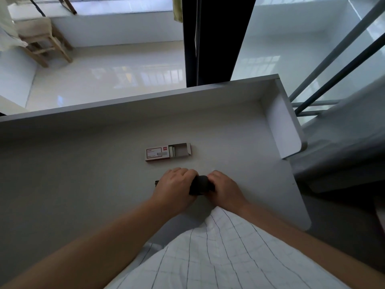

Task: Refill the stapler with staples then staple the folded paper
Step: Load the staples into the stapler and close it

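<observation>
A black stapler (pixel 201 185) lies on the white desk (pixel 83 174), mostly covered by both hands. My left hand (pixel 174 187) grips its left part, and a dark tip of the stapler sticks out past that hand on the left. My right hand (pixel 224 189) holds its right end with curled fingers. Behind the hands lies a red and white staple box (pixel 167 152), its tray slid out to the right with a strip of staples showing. No folded paper can be made out on the desk.
The desk has a raised back wall (pixel 145 99) and a side panel (pixel 285 130) at the right. A checked white shirt fills the bottom. Beyond the desk are a shiny floor, a wooden chair (pixel 41 38) and a metal rail (pixel 333 65).
</observation>
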